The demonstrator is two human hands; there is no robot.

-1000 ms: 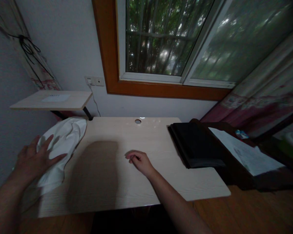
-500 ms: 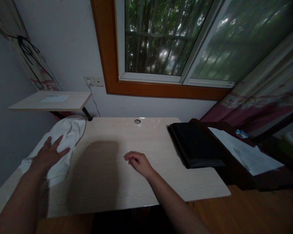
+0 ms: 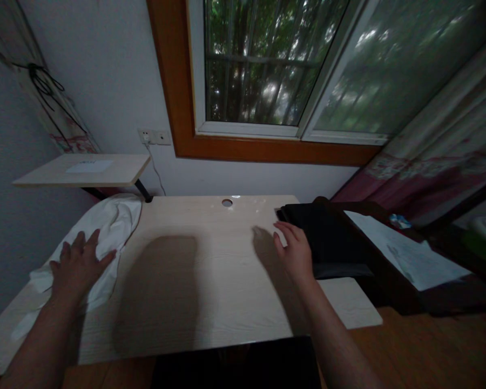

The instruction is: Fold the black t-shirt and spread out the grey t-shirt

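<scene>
My left hand (image 3: 79, 266), fingers spread, rests over a crumpled white cloth (image 3: 119, 216) at the left end of the pale wooden desk (image 3: 227, 302). The cloth looks soft and rumpled, partly hidden under my palm and forearm. On the right, my right hand (image 3: 296, 253) hovers beside a flat black thing (image 3: 338, 237), perhaps a folder or a case. Its thumb and fingers are apart and hold nothing. Fingertips cover part of the black thing's left edge; whether they touch it I cannot tell.
A raised shelf (image 3: 125, 170) with a paper label (image 3: 89, 166) stands at the back left. Behind the desk is a window (image 3: 259, 132). To the right, a dark surface carries printed paper (image 3: 405, 254). A cable hole (image 3: 227, 203) sits near the desk's back edge.
My right hand has moved right from the desk's middle to the black thing, and its curled fingers have opened. My left hand has stayed on the cloth, shifting slightly.
</scene>
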